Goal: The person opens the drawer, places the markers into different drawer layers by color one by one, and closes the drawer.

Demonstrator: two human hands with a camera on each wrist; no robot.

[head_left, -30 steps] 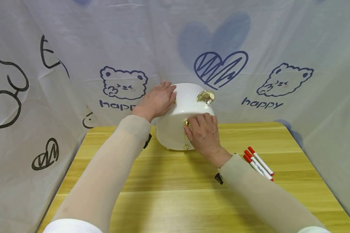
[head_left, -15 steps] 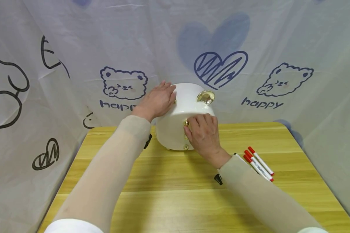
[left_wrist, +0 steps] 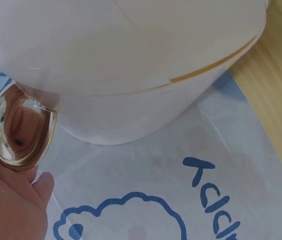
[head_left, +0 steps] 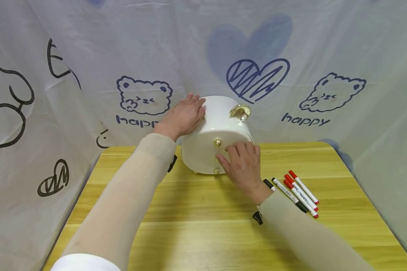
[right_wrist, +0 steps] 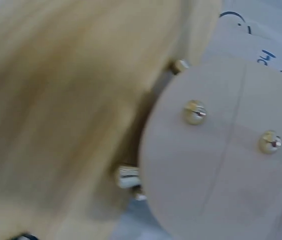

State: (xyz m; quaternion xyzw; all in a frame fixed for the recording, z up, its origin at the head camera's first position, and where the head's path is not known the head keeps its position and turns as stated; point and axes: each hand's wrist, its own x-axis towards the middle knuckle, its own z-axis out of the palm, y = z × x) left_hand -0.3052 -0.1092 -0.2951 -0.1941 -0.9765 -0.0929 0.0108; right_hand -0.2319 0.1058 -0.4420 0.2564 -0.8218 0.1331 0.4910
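While left hand (head_left: 184, 116) rests loosely on white box (head_left: 199, 150), right hand (head_left: 243, 165), thumb spread, sits lower, off gold knob (head_left: 218, 143); black markers (head_left: 286, 192) emerge.

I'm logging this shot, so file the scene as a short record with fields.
Main object: rounded white box, standing toward the far edge of the table
Fittings: gold ears on top, gold knobs down the front
Left hand: at the box's left ear
Right hand: before the box's front, apart from the top knob; other contact unclear
Markers: three red, two black, lying right of the box
Surface: wooden table
Backdrop: cloth with bears, hearts and "happy"
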